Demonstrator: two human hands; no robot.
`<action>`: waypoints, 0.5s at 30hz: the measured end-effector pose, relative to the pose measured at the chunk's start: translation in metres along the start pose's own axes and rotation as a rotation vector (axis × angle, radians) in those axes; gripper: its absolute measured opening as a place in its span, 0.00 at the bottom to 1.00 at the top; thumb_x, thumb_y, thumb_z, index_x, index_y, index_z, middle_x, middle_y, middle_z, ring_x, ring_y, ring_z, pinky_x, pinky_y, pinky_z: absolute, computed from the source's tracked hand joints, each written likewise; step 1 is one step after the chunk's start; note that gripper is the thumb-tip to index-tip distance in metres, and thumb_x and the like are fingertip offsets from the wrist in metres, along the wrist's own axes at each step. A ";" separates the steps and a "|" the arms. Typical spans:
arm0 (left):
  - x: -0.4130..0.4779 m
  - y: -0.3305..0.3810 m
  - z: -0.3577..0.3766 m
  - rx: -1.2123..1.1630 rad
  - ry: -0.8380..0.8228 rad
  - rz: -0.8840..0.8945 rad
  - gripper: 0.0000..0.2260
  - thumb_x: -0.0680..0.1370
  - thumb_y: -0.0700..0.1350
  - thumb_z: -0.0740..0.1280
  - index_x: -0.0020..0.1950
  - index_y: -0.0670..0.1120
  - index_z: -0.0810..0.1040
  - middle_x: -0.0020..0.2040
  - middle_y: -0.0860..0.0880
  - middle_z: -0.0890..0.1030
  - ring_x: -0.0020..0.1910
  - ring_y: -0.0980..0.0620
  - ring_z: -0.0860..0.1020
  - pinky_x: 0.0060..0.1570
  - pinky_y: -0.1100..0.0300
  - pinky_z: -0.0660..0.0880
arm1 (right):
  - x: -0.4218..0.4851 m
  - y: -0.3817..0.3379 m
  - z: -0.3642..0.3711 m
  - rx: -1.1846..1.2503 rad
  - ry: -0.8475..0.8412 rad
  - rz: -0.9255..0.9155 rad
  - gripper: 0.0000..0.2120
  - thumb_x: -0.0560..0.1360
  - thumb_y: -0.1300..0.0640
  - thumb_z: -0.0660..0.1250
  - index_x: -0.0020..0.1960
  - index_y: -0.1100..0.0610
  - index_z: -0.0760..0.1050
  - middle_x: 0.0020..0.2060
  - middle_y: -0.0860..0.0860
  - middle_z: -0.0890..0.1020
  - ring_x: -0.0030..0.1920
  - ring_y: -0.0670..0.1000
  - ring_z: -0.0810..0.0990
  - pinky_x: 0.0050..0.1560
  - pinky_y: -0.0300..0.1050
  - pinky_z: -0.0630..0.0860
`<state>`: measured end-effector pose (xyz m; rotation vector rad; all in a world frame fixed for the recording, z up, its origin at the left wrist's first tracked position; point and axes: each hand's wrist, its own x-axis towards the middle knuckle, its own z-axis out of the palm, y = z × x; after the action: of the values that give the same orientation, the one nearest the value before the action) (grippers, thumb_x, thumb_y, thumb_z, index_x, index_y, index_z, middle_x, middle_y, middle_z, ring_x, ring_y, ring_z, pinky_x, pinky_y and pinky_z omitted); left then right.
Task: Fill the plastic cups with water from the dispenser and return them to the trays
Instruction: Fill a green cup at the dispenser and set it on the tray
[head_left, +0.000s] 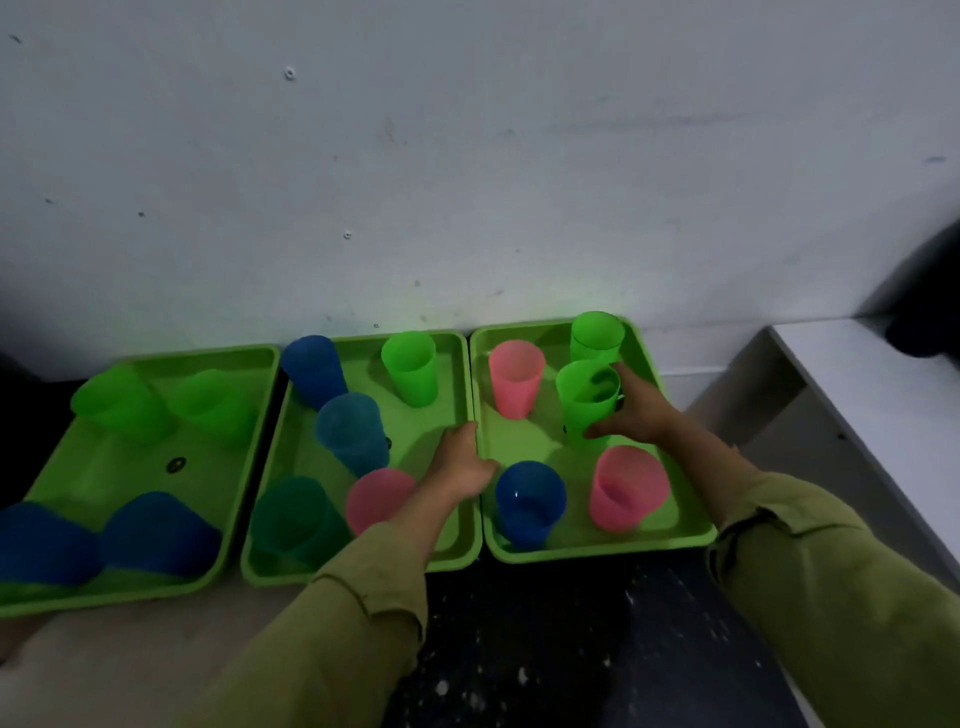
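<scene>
Three green trays stand side by side against the wall: a left tray (156, 467), a middle tray (415, 447) and a right tray (519, 447). My right hand (636, 408) grips a green cup (587, 402) standing in the middle of the right tray. Around it are a pink cup (516, 378), another green cup (596, 335), a blue cup (530, 501) and a second pink cup (626, 488). My left hand (462, 462) rests with straight fingers on the rim where the middle and right trays meet. No dispenser is in view.
The middle tray holds a green cup (410, 366), several blue and teal cups (353, 434) and a pink cup (376, 499). The left tray holds green cups (122, 402) and blue cups (156, 535). A white ledge (883, 395) runs at the right. Dark speckled floor (571, 649) lies below.
</scene>
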<state>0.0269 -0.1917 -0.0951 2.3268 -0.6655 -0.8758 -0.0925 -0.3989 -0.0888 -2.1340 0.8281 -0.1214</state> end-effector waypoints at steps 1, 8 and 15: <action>0.002 -0.001 0.002 0.012 0.004 -0.004 0.32 0.74 0.41 0.69 0.75 0.45 0.57 0.72 0.43 0.63 0.70 0.44 0.66 0.69 0.53 0.65 | 0.000 0.002 0.000 -0.004 -0.017 0.001 0.43 0.57 0.67 0.80 0.67 0.62 0.64 0.56 0.58 0.77 0.56 0.58 0.76 0.57 0.54 0.75; 0.010 -0.007 0.007 0.087 0.076 0.028 0.29 0.72 0.36 0.70 0.71 0.42 0.65 0.66 0.42 0.71 0.65 0.44 0.71 0.63 0.56 0.68 | 0.006 0.017 0.007 0.073 -0.060 0.001 0.41 0.58 0.71 0.78 0.66 0.64 0.64 0.58 0.61 0.77 0.58 0.60 0.76 0.55 0.52 0.76; 0.013 -0.013 0.009 0.064 0.108 0.021 0.34 0.70 0.36 0.72 0.73 0.44 0.62 0.69 0.43 0.70 0.66 0.44 0.70 0.65 0.53 0.69 | 0.007 0.024 0.003 0.100 -0.133 0.031 0.37 0.60 0.72 0.77 0.66 0.62 0.66 0.57 0.60 0.77 0.54 0.55 0.76 0.55 0.49 0.76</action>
<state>0.0324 -0.1932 -0.1153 2.4001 -0.6796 -0.7236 -0.0983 -0.4114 -0.1099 -2.0113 0.7607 -0.0040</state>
